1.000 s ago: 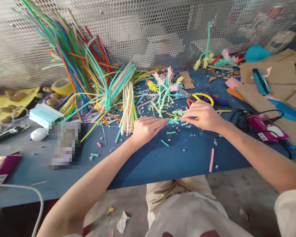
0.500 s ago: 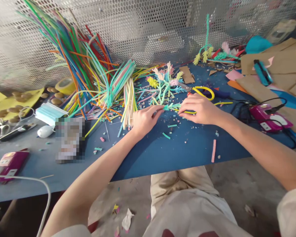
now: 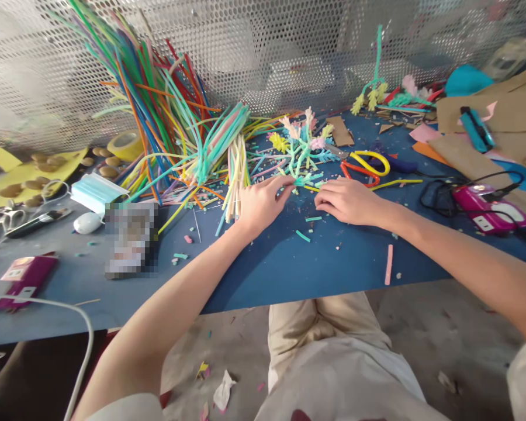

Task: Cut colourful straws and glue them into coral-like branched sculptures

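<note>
My left hand rests at the table's middle, thumb and forefinger pinching a small green pipe-cleaner sprig. To its right, my right hand has its fingers curled together around a yellow pipe cleaner; one end shows toward the sprig and the rest trails out past the knuckles. The grip itself is partly hidden by the fingers. Just behind both hands lies a branching green pipe-cleaner piece with pink, yellow and blue tufts. Scissors with yellow and red handles lie behind my right hand.
Bundled pipe cleaners stand back left. A face mask, a white mouse and a purple power strip lie left. Cardboard and another purple power strip are right. Offcuts dot the blue table; perforated metal stands behind.
My right fingers have drawn back from the green sprig, widening the gap between my hands. The red scissor handle now shows more. The whole view has shifted slightly.
</note>
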`<action>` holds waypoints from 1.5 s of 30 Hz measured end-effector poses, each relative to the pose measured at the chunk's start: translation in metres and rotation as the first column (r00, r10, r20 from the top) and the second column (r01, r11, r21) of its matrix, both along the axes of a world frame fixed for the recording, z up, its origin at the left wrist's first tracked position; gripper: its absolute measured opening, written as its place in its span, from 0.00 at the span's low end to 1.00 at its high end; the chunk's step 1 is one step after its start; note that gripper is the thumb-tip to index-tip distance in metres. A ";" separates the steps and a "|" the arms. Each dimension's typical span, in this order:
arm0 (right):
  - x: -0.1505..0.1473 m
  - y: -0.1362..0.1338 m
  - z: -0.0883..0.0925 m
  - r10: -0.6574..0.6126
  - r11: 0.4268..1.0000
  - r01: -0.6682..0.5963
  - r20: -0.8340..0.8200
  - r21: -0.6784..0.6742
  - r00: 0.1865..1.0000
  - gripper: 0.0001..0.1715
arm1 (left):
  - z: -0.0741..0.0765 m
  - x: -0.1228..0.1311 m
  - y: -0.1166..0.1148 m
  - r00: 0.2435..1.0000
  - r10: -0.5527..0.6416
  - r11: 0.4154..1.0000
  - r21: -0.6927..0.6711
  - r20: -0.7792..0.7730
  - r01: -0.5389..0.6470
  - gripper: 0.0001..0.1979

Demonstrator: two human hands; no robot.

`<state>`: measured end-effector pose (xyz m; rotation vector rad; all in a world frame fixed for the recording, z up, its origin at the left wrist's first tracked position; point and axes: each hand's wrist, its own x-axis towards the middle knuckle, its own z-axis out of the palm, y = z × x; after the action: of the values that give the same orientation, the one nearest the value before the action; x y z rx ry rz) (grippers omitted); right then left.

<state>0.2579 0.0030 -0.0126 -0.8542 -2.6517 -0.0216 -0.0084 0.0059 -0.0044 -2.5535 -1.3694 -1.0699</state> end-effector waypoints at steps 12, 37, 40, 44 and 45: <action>0.013 0.001 0.025 0.125 0.976 -0.142 -0.111 -0.165 0.986 0.14 | -0.002 0.001 -0.002 0.999 0.015 1.000 0.028 -0.041 -0.014 0.10; 0.005 -0.005 0.025 0.139 0.980 -0.136 0.007 -0.146 0.990 0.10 | -0.002 0.000 -0.002 0.970 0.064 0.992 -0.087 -0.236 -0.087 0.06; 0.010 -0.004 0.031 0.131 0.967 -0.138 -0.046 -0.216 0.990 0.07 | 0.000 0.001 -0.004 0.965 0.067 0.995 -0.060 -0.254 -0.085 0.07; 0.013 -0.004 0.034 0.114 0.952 -0.142 -0.116 -0.271 0.987 0.05 | 0.000 0.001 -0.004 0.969 0.022 0.998 -0.046 -0.248 -0.034 0.07; 0.014 -0.004 0.034 0.116 0.949 -0.150 -0.135 -0.277 0.984 0.05 | -0.001 0.001 -0.004 0.968 0.008 0.999 -0.041 -0.251 -0.019 0.07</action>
<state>0.2716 -0.0006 0.0216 -0.7332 -2.6313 0.4427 -0.0072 0.0020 -0.0049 -2.5956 -1.3544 -0.6917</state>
